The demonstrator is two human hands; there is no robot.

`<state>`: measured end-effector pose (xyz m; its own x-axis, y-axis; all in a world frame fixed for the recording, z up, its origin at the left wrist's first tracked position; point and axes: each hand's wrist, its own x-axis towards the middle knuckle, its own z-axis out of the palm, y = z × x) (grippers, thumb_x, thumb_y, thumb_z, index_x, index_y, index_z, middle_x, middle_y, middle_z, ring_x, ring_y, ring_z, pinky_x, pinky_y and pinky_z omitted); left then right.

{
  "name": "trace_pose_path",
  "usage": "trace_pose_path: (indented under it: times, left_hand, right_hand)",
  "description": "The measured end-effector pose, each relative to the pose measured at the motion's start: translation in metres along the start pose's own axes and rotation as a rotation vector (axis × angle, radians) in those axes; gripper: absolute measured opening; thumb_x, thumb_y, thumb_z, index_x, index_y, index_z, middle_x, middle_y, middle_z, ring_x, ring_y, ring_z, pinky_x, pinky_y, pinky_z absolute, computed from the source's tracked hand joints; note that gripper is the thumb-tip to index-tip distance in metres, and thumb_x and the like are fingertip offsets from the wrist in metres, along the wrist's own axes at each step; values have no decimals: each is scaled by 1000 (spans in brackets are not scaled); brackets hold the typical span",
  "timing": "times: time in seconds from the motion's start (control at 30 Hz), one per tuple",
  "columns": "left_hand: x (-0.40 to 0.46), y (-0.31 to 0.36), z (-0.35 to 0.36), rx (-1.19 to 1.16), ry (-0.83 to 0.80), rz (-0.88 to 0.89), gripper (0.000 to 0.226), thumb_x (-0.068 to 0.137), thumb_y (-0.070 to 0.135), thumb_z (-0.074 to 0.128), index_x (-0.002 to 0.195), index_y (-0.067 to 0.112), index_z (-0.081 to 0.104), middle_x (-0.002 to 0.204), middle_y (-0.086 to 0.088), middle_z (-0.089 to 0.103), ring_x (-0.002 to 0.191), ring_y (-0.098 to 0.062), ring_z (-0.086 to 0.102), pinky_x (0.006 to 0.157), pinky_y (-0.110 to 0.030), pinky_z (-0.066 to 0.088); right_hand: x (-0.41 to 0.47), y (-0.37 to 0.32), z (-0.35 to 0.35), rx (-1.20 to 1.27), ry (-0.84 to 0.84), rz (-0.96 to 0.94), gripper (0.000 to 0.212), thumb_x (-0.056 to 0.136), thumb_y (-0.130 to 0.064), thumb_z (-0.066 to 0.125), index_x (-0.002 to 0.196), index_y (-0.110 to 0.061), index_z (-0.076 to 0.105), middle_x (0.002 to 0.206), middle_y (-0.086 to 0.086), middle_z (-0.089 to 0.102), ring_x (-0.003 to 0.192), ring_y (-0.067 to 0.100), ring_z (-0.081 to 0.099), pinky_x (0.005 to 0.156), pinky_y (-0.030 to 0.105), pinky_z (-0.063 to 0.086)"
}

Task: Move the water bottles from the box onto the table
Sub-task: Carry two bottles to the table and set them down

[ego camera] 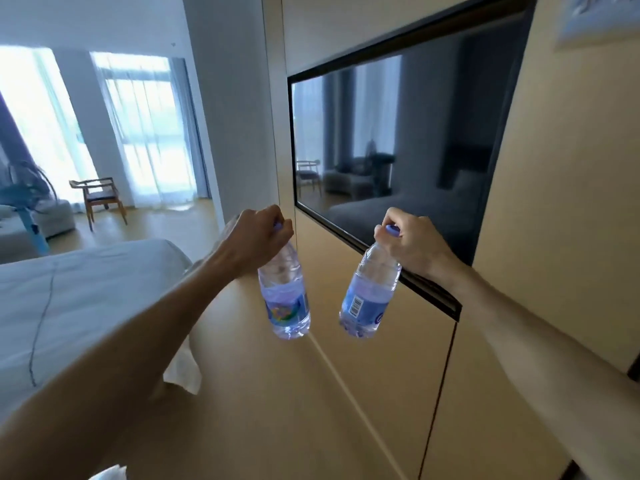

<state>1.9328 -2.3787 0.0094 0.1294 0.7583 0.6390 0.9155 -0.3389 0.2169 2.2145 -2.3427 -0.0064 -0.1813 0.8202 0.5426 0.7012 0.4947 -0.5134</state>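
Both bare forearms reach forward, left hand and right hand each gripping a water bottle by its neck, mid-carry beside the wall television; neither box nor table shows, so next they need a spot to stand upright

A bedroom, perhaps a hotel room: a bed with white sheets at lower left, a dark television set in the beige wall at right, and a wooden chair before curtained windows at upper left.
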Motion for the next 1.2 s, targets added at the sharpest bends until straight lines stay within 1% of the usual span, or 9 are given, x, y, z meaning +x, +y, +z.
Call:
trace_pose_path:
  times: [0.1, 0.23, 0.57, 0.67, 0.73, 0.83, 0.97, 1.03, 1.2]
  left_hand:
    - [31, -54, -23, 29, 37, -27, 24, 97, 32, 50, 89, 11, 58, 73, -9, 65, 59, -23, 61, 59, -30, 53]
    - [64, -117, -40, 71, 104, -71, 25, 97, 32, 51, 91, 9, 60, 72, -6, 64, 55, -14, 56, 52, -14, 37]
    - [132, -244, -15, 124, 109, -153, 25, 97, 29, 52, 85, 8, 61, 67, -5, 62, 54, -15, 57, 54, -20, 38]
    - [158, -280, 0, 123, 126, -184, 23, 95, 27, 54, 79, 11, 59, 62, -2, 58, 52, -14, 55, 53, -20, 38]
    - [178, -304, 8, 133, 138, -208, 23, 95, 25, 55, 74, 14, 57, 58, 2, 55, 51, -13, 53, 52, -21, 36]
    - [208, -338, 19, 149, 121, -240, 22, 95, 25, 54, 75, 17, 54, 61, 4, 55, 54, -14, 54, 52, -23, 35]
    - [246, -387, 33, 184, 133, -272, 20, 96, 28, 54, 78, 18, 53, 65, 2, 57, 57, -17, 55, 56, -26, 38]
    - [261, -414, 39, 215, 151, -281, 20, 96, 30, 53, 79, 19, 53, 62, 4, 54, 54, -13, 53, 54, -25, 37]
    - [299, -489, 59, 270, 183, -299, 21, 96, 32, 52, 79, 21, 52, 58, 14, 46, 51, -3, 47, 49, -22, 32]
  right_hand:
    - [49, -32, 40, -1, 23, -76, 22, 88, -35, 53, 73, -20, 50, 60, -6, 57, 61, 12, 55, 59, 33, 45]
    - [107, -61, 91, 33, 38, -142, 23, 88, -37, 51, 74, -19, 52, 61, -6, 57, 64, 18, 57, 60, 35, 47]
    - [251, -79, 211, 69, -26, -265, 19, 92, -34, 50, 82, -19, 56, 78, 3, 65, 72, 20, 60, 64, 31, 46]
    - [301, -72, 246, 78, -36, -306, 17, 94, -35, 49, 83, -22, 54, 70, -10, 58, 64, 2, 55, 53, 17, 37]
    - [337, -70, 266, 85, -62, -325, 17, 94, -34, 48, 84, -22, 54, 65, -16, 52, 61, -3, 52, 49, 12, 31]
    - [389, -68, 296, 100, -94, -374, 17, 94, -33, 48, 84, -20, 54, 65, -13, 54, 59, 2, 53, 47, 11, 30]
    - [450, -66, 344, 115, -113, -422, 17, 95, -33, 46, 87, -20, 54, 70, -7, 59, 62, 4, 56, 50, 17, 35]
    - [478, -64, 370, 131, -125, -429, 18, 97, -32, 45, 89, -18, 53, 72, -4, 59, 64, 8, 57, 52, 18, 40]
    - [548, -67, 438, 166, -167, -459, 18, 98, -30, 46, 89, -15, 53, 73, 1, 59, 64, 11, 57, 53, 16, 37]
